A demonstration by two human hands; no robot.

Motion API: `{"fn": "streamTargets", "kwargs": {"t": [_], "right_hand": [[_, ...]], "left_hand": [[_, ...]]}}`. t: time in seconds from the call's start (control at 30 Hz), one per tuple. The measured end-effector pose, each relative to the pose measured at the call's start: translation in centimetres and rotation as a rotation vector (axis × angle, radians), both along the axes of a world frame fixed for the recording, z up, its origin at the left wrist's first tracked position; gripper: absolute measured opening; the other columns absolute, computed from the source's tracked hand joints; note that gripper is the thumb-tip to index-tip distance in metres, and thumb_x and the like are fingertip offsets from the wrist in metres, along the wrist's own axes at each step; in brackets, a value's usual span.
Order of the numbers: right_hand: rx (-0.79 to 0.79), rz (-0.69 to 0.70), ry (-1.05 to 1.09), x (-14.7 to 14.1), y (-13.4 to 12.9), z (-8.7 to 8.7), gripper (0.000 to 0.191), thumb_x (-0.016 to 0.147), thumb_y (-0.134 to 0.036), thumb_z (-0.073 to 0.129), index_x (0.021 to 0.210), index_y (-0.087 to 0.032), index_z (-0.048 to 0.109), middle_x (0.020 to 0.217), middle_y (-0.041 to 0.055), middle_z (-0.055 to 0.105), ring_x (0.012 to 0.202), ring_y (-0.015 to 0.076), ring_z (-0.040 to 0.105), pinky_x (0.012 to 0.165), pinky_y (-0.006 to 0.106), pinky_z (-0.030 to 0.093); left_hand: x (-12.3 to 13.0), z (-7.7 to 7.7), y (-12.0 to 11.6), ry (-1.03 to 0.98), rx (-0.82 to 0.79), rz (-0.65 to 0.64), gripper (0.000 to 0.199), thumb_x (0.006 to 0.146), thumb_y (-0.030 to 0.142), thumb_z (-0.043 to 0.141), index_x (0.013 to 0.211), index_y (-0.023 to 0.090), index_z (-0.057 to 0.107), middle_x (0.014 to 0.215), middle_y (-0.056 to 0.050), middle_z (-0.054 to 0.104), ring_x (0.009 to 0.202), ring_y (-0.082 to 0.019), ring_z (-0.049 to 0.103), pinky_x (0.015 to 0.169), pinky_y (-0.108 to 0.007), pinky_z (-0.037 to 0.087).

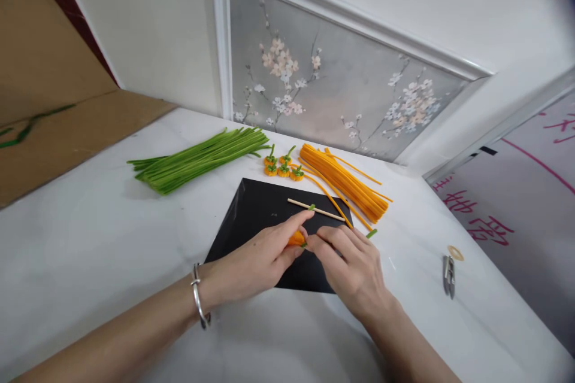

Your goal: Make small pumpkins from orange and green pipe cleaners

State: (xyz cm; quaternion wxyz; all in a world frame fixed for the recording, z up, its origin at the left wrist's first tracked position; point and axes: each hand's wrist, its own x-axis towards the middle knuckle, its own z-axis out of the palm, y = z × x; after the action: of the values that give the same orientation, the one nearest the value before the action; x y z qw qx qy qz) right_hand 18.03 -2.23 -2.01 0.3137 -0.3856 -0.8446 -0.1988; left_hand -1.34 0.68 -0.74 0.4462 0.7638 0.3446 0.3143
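Observation:
Over the black mat (238, 209), my left hand (265, 251) pinches a small orange pipe-cleaner piece (296, 239) with some green at it. My right hand (353, 260) is closed against its right side, fingertips on the green bit; a green tip (371, 233) shows beyond the right knuckles. A thin wooden stick (330, 213) lies on the mat just past my fingers, with a short green bit (311, 207) at my left fingertip. Behind the mat sit several small orange pumpkin shapes (283, 169) with green tops.
Green pipe cleaners (197, 161) lie in a bundle at the back left, orange ones (344, 182) behind the mat's right side. Small snips (448, 276) and a tape ring (455, 252) are at the right. Cardboard (81, 131) stands at the far left; a framed panel (350, 72) backs the white table.

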Motion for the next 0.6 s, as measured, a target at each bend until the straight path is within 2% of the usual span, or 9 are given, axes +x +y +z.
{"fn": "streamTargets", "kwargs": {"t": [0.1,0.2,0.33,0.4,0.47,0.6], "right_hand": [[-0.046,0.017,-0.051,0.0,0.1,0.0,0.014,0.092,-0.014,0.054,0.099,-0.021,0.064,0.101,0.0055,0.068,0.074,0.0152,0.058,0.066,0.03,0.041],[-0.136,0.062,-0.065,-0.1,0.3,-0.2,0.012,0.095,-0.02,0.05,0.1,-0.02,0.061,0.116,0.0093,0.064,0.085,0.0183,0.062,0.07,0.031,0.047],[-0.251,0.119,-0.025,-0.2,0.4,-0.4,0.015,0.098,-0.02,0.044,0.098,-0.017,0.058,0.098,0.0077,0.067,0.081,0.0162,0.063,0.066,0.028,0.049],[-0.247,0.126,-0.025,-0.1,0.3,-0.3,0.016,0.097,-0.015,0.043,0.095,-0.018,0.059,0.093,0.0057,0.065,0.076,0.0151,0.061,0.065,0.027,0.049],[-0.213,0.132,-0.036,0.0,0.1,0.0,0.019,0.096,-0.012,0.042,0.094,-0.018,0.06,0.093,0.0057,0.064,0.075,0.0148,0.059,0.065,0.027,0.048],[-0.183,0.134,-0.092,0.2,0.0,0.5,0.022,0.096,-0.012,0.041,0.095,-0.018,0.062,0.096,0.007,0.065,0.076,0.0152,0.058,0.068,0.028,0.048]], "left_hand": [[-0.3,0.4,-0.2,0.071,-0.014,-0.034,0.06,0.086,0.018,0.054,0.143,0.028,0.039,0.093,-0.004,0.073,0.079,-0.021,0.067,0.069,-0.028,0.048],[-0.6,0.4,-0.3,0.117,0.0,-0.039,0.075,0.08,0.014,0.055,0.149,0.027,0.028,0.081,-0.002,0.069,0.07,-0.019,0.062,0.063,-0.025,0.043],[-0.7,0.4,-0.1,0.144,-0.066,-0.096,0.086,0.079,0.011,0.053,0.152,0.029,0.011,0.077,0.002,0.06,0.064,-0.014,0.053,0.06,-0.024,0.039],[-0.8,0.5,0.3,0.079,-0.191,-0.156,0.08,0.082,0.017,0.054,0.151,0.028,0.014,0.081,0.003,0.058,0.066,-0.013,0.052,0.062,-0.024,0.04],[-0.9,0.8,0.6,-0.004,-0.34,-0.221,0.066,0.086,0.026,0.054,0.146,0.028,0.027,0.09,0.001,0.058,0.074,-0.013,0.056,0.064,-0.025,0.042],[-0.7,1.2,1.0,-0.079,-0.533,-0.242,0.03,0.09,0.035,0.05,0.118,0.023,0.05,0.087,-0.001,0.058,0.078,-0.016,0.06,0.06,-0.025,0.044]]}}
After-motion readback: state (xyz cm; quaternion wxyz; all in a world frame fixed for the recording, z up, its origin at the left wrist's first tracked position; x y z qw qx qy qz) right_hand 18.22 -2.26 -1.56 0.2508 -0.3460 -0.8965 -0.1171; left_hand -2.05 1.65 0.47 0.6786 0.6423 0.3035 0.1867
